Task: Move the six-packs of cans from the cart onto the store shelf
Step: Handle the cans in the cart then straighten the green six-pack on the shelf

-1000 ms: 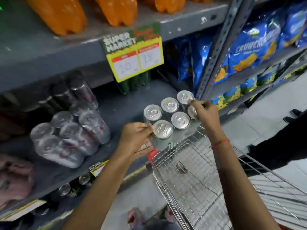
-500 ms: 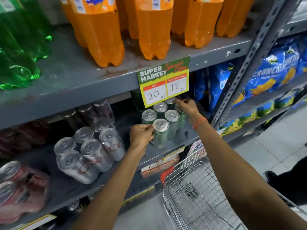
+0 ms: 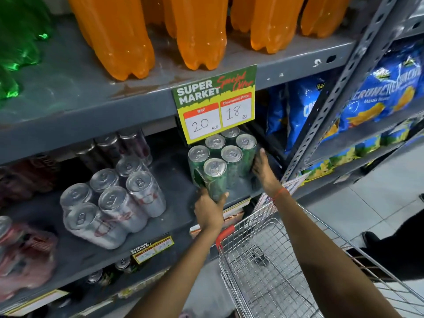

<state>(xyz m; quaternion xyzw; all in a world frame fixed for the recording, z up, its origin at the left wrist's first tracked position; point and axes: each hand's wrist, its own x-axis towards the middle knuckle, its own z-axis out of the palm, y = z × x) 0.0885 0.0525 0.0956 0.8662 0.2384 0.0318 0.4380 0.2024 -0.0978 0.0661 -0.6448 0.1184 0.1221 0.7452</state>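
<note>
The left hand [image 3: 210,208] gripped the near end of a green six-pack [image 3: 221,160] standing on the grey shelf [image 3: 176,180], while the right hand [image 3: 263,172] lay open, flat against its far side; a price sign [image 3: 215,103] hung just above; a silver six-pack [image 3: 112,203] stood nearby; the cart [image 3: 286,271] waited below.

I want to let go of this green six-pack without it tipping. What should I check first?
1. Green six-pack on the shelf: ok, upright.
2. Left hand steadying the front can: ok.
3. Right hand flat against the pack's side: ok.
4. Gap to the silver six-pack: ok, apart.
5. Price sign clear of the can tops: cannot tell.
6. Base fully seated: cannot tell.
</note>
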